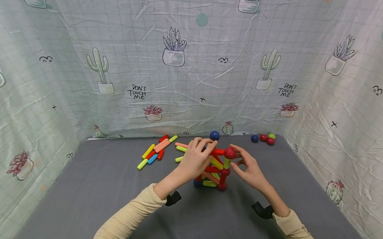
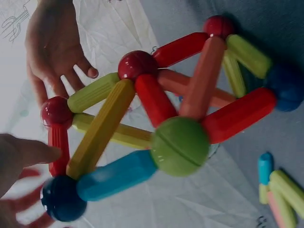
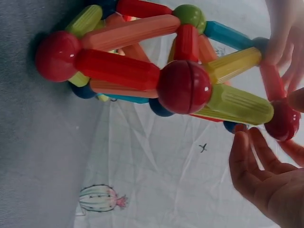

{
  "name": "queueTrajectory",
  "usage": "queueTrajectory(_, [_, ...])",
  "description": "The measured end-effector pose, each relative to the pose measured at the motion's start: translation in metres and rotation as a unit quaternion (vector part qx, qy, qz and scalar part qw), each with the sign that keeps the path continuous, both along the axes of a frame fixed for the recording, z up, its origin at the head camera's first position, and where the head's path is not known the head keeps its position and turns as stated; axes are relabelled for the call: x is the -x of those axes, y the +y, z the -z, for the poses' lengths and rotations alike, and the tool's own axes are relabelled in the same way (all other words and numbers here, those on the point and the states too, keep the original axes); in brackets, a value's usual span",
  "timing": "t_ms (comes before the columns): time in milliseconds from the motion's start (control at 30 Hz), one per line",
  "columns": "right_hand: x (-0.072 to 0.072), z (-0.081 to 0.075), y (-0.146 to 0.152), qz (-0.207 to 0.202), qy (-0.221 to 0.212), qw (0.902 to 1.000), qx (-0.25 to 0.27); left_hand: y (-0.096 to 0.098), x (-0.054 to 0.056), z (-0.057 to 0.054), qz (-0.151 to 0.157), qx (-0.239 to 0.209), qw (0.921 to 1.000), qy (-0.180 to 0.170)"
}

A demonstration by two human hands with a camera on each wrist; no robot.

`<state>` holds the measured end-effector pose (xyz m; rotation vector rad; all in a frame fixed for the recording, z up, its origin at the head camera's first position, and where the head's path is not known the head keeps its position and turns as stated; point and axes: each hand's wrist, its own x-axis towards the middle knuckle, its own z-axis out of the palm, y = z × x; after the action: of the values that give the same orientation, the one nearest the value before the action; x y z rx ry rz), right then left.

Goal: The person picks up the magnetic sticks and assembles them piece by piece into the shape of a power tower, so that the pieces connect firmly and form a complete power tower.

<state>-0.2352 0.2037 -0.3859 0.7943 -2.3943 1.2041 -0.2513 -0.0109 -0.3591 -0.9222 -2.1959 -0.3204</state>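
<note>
A frame of ribbed magnetic rods and balls (image 1: pixel 216 163) stands on the grey table, with both hands at its top. My left hand (image 1: pixel 195 159) reaches over from the left and pinches a red rod (image 2: pixel 58 137) beside a dark blue ball (image 2: pixel 64 198). At that rod's other end is a red ball (image 1: pixel 229 153), which my right hand (image 1: pixel 249 168) holds with curved fingers. Under this ball runs a yellow-green rod (image 3: pixel 241 103) to a lower red ball (image 3: pixel 184 87). A green ball (image 2: pixel 180 146) joins blue, red and salmon rods on the frame's left side.
Loose rods (image 1: pixel 152 155) in several colours lie at the back left, and more rods (image 1: pixel 181 147) lie behind my left hand. A blue ball (image 1: pixel 254 138), red balls (image 1: pixel 263 137) and a green ball (image 1: pixel 271 136) sit at the back right. A printed curtain (image 1: pixel 202 79) surrounds the table.
</note>
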Motion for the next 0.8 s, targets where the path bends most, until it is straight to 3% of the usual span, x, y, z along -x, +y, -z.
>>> queueTrajectory(67, [0.0, 0.003, 0.002, -0.001, -0.024, 0.9995, -0.018, -0.006, -0.002, 0.008, -0.012, -0.062, 0.9973, -0.036])
queueTrajectory(167, [0.0, 0.009, 0.004, -0.005, -0.073, 0.9964, -0.041, -0.015, -0.006, 0.024, -0.042, -0.119, 0.984, -0.125])
queueTrajectory(233, [0.003, 0.019, 0.006, -0.01, -0.093, 0.9945, -0.047, -0.019, -0.006, 0.036, -0.056, -0.112, 0.977, -0.172])
queueTrajectory(300, [0.004, 0.025, 0.005, -0.007, -0.104, 0.9933, -0.05, -0.022, -0.004, 0.048, -0.059, -0.09, 0.9745, -0.197])
queueTrajectory(400, [0.005, 0.031, 0.002, 0.002, -0.102, 0.9934, -0.052, -0.026, 0.001, 0.056, -0.059, -0.059, 0.9797, -0.183])
queueTrajectory(533, [-0.002, 0.032, -0.002, -0.011, -0.087, 0.9948, -0.052, -0.03, 0.011, 0.056, -0.077, -0.049, 0.9824, -0.163])
queueTrajectory(800, [-0.02, 0.033, -0.034, -0.117, -0.088, 0.9882, -0.045, -0.038, 0.049, 0.056, -0.089, -0.035, 0.9827, -0.159])
